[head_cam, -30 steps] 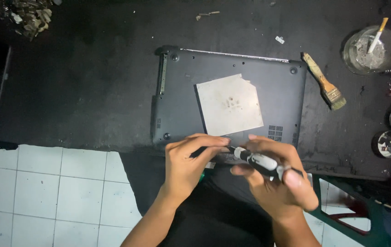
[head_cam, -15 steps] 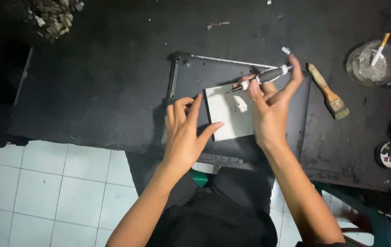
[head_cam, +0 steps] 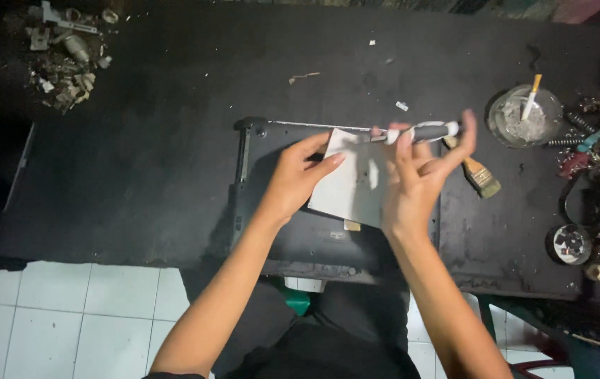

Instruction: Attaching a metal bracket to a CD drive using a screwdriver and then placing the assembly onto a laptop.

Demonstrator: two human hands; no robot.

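- We hold the slim grey-and-white screwdriver [head_cam: 422,131] level in our right hand [head_cam: 415,175], its tip pointing left over the far edge of the dark grey plastic laptop base [head_cam: 293,238], which lies underside up in the middle of the black worktable [head_cam: 138,175].
- We judge the step goes best if the tip sits square in the screw before we turn; whether it has met a screw, we cannot tell.
- Our right-hand fingers are clamped on the handle near its middle, with the little finger spread loose towards the right.
- Our left hand [head_cam: 298,177] lies flat, fingers together and straight, pressing the left edge of the pale square paper sheet [head_cam: 349,189] on the base; it grips nothing.
- A firm left palm should stop the base sliding.
- A wooden-handled paintbrush [head_cam: 481,174] lies just right of the base.
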